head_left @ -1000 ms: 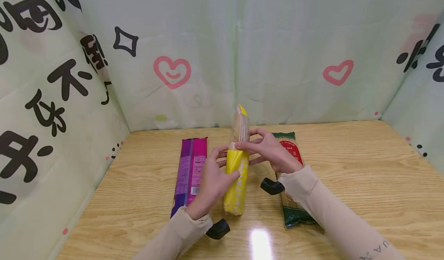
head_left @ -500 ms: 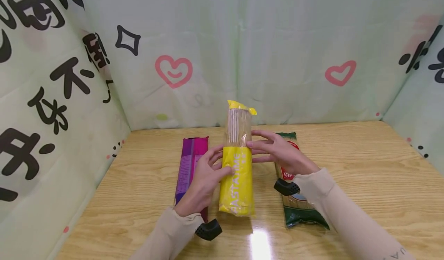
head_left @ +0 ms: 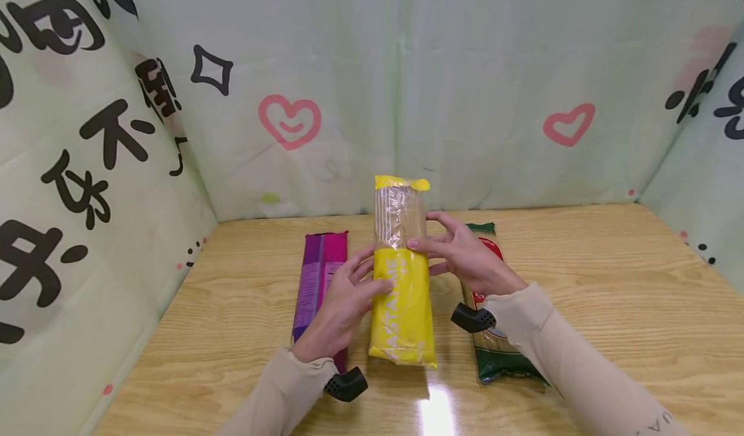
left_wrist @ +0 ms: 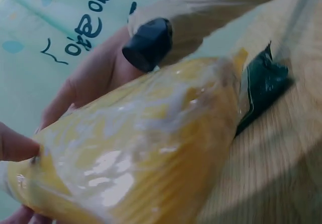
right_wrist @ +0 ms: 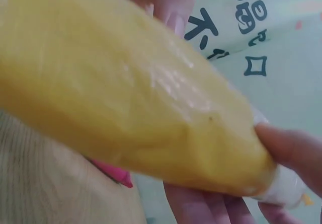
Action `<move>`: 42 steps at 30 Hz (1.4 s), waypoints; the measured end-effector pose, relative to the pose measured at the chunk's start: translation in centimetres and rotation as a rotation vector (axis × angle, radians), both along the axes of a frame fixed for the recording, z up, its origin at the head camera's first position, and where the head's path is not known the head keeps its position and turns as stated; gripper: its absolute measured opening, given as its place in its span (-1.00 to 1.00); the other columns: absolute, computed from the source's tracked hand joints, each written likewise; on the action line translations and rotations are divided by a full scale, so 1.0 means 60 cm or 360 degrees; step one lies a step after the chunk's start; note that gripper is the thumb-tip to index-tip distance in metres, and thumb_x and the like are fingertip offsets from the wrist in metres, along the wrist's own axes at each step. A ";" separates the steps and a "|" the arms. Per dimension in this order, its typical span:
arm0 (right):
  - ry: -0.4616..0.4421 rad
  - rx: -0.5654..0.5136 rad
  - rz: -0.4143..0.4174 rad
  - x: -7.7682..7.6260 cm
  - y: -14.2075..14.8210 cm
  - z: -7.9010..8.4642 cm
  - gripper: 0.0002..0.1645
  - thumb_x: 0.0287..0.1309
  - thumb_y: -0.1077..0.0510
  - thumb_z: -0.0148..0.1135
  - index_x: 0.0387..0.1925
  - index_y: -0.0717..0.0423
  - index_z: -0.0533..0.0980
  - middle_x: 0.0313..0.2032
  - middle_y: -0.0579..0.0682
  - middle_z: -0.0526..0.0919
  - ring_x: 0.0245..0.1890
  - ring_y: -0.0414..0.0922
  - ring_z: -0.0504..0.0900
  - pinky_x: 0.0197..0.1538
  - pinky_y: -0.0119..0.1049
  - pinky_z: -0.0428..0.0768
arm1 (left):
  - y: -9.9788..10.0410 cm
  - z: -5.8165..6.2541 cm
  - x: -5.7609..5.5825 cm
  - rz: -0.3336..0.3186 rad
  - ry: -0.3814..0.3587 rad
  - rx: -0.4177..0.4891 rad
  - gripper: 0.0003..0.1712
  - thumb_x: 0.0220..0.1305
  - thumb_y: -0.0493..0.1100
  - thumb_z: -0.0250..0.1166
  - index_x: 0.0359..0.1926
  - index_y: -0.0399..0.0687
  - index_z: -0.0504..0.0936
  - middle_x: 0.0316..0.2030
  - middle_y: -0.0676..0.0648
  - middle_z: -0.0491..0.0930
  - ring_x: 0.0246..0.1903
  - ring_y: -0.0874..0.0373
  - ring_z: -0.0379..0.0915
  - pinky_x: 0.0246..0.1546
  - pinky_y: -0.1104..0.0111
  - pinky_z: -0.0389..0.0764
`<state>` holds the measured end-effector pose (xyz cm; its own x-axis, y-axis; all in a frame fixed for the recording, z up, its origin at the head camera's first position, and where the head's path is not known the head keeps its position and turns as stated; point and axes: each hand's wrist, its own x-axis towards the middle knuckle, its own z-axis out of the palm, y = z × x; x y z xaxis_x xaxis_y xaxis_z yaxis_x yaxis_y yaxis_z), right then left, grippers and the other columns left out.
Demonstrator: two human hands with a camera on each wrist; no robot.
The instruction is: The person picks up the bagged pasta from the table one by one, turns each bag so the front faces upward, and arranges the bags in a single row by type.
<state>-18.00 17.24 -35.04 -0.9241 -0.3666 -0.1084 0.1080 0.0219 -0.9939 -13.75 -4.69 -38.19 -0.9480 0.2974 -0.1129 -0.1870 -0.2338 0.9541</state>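
A yellow pasta packet [head_left: 402, 307] with a clear upper part, thin strands showing through, is held tilted upright over the table in the head view. My left hand [head_left: 343, 307] grips its left side, the thumb on the front and the other fingers behind. Higher up on the right edge, my right hand [head_left: 467, 255] pinches it with the thumb in front. The left wrist view shows the packet's crinkled film [left_wrist: 146, 138] close up. In the right wrist view, the right thumb [right_wrist: 289, 146] presses near the packet's clear end [right_wrist: 284, 186].
A purple and pink packet [head_left: 310, 281] lies behind the left hand. Partly under the right forearm is a green packet [head_left: 500, 362] with a red label. Both rest on the wooden table [head_left: 616, 294]. A printed curtain [head_left: 465, 100] hangs along the back and sides.
The yellow pasta packet has turned from its narrow side to its broad face, with its lettering towards me. Both hands keep hold of it; the right hand has shifted slightly outward.
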 end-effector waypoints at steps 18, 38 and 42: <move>0.0002 0.0085 -0.0090 -0.002 0.005 0.009 -0.23 0.27 0.14 0.32 0.38 0.07 0.14 0.04 0.22 0.65 -0.13 0.01 0.72 -0.04 0.06 0.70 | -0.011 -0.009 0.012 -0.0034 0.0043 -0.0363 -0.28 0.15 -0.21 0.47 0.31 -0.19 0.41 0.08 -0.23 0.57 -0.10 0.08 0.63 -0.17 0.20 0.73; -0.0030 0.0200 -0.0088 -0.014 0.021 -0.005 -0.18 0.30 0.07 0.29 0.44 0.16 0.13 -0.03 0.16 0.68 -0.17 -0.04 0.72 -0.12 -0.13 0.73 | 0.003 -0.007 0.000 0.0016 0.0000 -0.0408 -0.33 0.16 -0.28 0.44 0.28 -0.24 0.41 0.02 -0.26 0.58 -0.20 0.08 0.66 -0.21 0.19 0.73; -0.0032 0.0251 -0.0122 -0.020 0.021 -0.015 -0.23 0.31 0.06 0.28 0.41 0.17 0.16 0.03 0.23 0.65 -0.16 -0.03 0.72 -0.11 -0.13 0.73 | 0.008 -0.012 -0.004 0.0034 -0.0029 -0.0435 -0.33 0.16 -0.27 0.44 0.28 -0.23 0.41 0.01 -0.25 0.60 -0.22 0.08 0.65 -0.22 0.21 0.73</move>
